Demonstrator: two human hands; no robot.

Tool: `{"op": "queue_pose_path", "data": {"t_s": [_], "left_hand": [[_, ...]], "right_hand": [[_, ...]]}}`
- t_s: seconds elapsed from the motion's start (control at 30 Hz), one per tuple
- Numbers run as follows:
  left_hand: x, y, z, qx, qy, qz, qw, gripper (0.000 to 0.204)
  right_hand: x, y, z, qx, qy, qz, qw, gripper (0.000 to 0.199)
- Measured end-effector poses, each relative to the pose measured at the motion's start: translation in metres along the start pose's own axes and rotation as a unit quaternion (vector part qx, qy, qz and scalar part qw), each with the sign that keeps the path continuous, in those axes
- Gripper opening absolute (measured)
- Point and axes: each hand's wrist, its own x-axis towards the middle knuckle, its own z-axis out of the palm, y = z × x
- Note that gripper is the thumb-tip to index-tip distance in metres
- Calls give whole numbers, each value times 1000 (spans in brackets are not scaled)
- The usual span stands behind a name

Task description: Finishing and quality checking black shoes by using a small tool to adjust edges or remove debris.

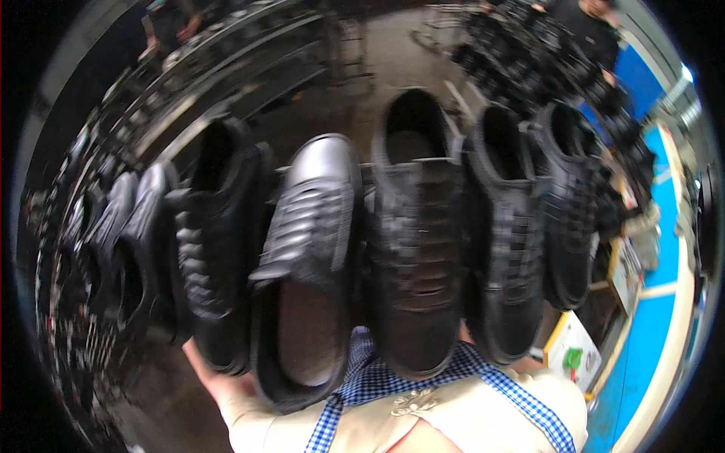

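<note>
Left hand [205, 371]: only the wrist and heel of the hand show beneath the row of black shoes [411, 226]; the fingers are hidden behind the soles, so their grip cannot be determined. Right hand: not visible; it is covered by the shoes on the right side. The shoes lie side by side across the person's forearms, pressed against a beige apron with blue checked trim [423, 408]. One shoe [310, 272] points the opposite way, its opening nearest the chest. Racks of dark shoes [189, 68] stand beyond, with another person [596, 30] at the far right.
</note>
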Motion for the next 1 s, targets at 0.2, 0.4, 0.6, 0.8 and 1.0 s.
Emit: {"op": "queue_pose_path", "data": {"t_s": [0.2, 0.4, 0.6, 0.8, 1.0], "left_hand": [[-157, 103, -144, -24, 134, 118, 984, 36], [-241, 63, -225, -76, 213, 138, 964, 36], [-140, 64, -181, -58, 142, 114, 982, 36], [-92, 47, -180, -60, 134, 85, 986, 36], [-66, 66, -168, -32, 133, 67, 988, 36]], "right_hand": [[-13, -108, -205, -59, -97, 155, 981, 25], [18, -230, -235, -147, -114, 227, 956, 25], [26, 65, 108, -116, -74, 191, 972, 25], [62, 127, 238, -129, -30, 200, 971, 25], [112, 152, 245, -342, -173, 201, 901, 29]]}}
